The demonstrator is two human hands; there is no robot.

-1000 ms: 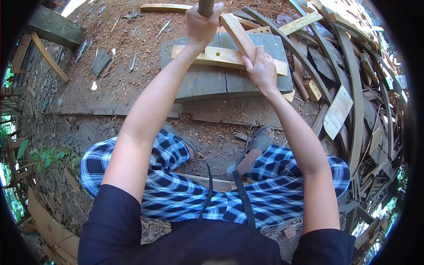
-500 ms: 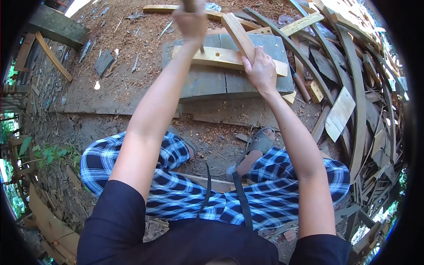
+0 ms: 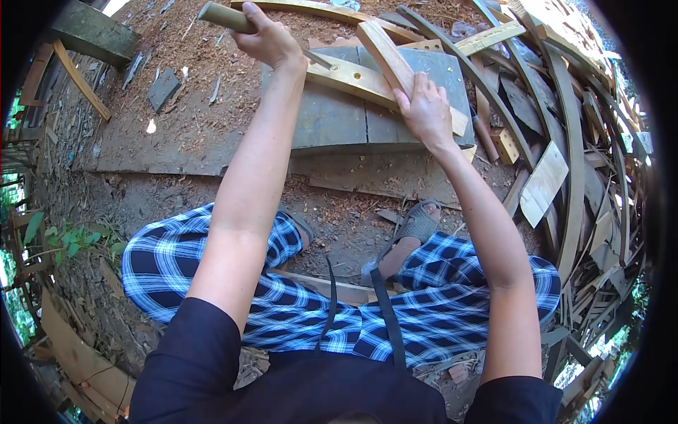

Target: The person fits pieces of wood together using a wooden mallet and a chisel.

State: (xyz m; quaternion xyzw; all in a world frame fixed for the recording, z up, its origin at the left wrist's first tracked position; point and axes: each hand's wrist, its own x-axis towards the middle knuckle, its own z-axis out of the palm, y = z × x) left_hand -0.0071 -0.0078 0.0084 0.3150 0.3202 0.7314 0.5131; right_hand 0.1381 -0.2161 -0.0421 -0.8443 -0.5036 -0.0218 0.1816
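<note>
My left hand (image 3: 270,41) is wrapped round the thick wooden handle of a chisel (image 3: 227,18). The tool leans far over to the left, and its thin metal blade meets a pale wooden bar (image 3: 381,89) at a hole near the bar's left end. A second round hole shows just right of the blade. My right hand (image 3: 428,116) is closed around a squared wooden stick (image 3: 385,55), which slants up and left across the bar. Beneath the bar lies a broad grey wooden block (image 3: 328,127) with a crack down its middle.
A heap of curved planks and offcuts (image 3: 554,106) fills the right side. A round-handled tool (image 3: 484,138) lies beside the block. Wood chips (image 3: 176,85) cover the ground at left, near a grey beam (image 3: 95,34). My sandalled feet rest below the block.
The chisel has tipped from upright to leaning left, my left hand going with it. The bar now slopes more, its left end higher. My right hand has shifted slightly right and down.
</note>
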